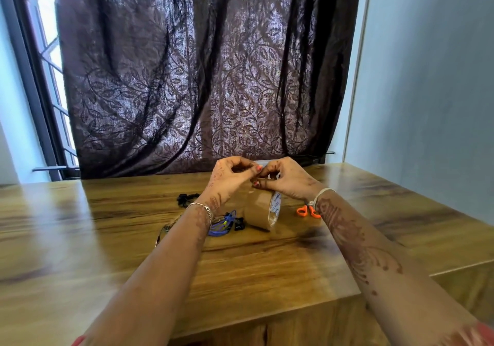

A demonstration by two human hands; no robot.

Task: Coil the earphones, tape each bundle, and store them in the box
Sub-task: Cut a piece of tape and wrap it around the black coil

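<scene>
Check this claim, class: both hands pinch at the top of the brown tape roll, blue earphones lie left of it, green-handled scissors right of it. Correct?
One error: the head view shows the scissors have orange handles, not green. The left hand and right hand do pinch at the brown tape roll, with blue earphones left of it.

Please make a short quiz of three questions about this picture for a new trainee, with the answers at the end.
1. True or false: the brown tape roll lies flat on the table.
2. Which colour are the handles of the scissors? A green, B orange, C white.
3. Fill in: in the picture, the blue earphones lie to the ___ of the tape roll.

Key: 1 false, it stands on its edge; 2 B; 3 left.
</scene>
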